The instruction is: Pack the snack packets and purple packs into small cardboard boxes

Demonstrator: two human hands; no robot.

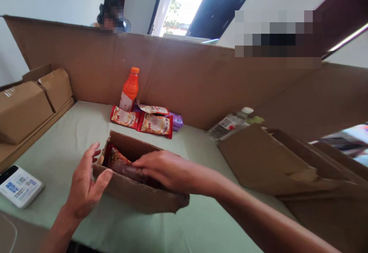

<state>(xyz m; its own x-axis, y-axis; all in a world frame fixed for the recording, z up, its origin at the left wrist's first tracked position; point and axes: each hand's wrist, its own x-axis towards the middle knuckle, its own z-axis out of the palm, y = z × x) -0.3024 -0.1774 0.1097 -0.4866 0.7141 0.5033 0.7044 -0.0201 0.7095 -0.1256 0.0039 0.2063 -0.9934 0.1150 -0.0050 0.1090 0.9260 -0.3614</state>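
An open cardboard box (pixel 135 196) sits on the green cloth in front of me. My left hand (pixel 84 184) is at its left end, thumb and fingers spread, holding nothing. Inside the box lies a red snack packet (pixel 117 161). My right hand (pixel 169 170) reaches in over the near side, its fingers closed around the packet's right part; some fingertips are hidden. Beyond the box, two more red snack packets, a left one (pixel 125 117) and a right one (pixel 156 124), lie flat, with an orange drink bottle (pixel 130 89) upright behind them.
A purple pack (pixel 176 121) lies behind the packets. A clear bottle (pixel 227 124) leans at right beside large cardboard boxes (pixel 258 161). More boxes (pixel 24 109) stand at left, above a white device (pixel 21 186). A cardboard wall (pixel 184 73) closes the back; a person (pixel 110 13) is beyond.
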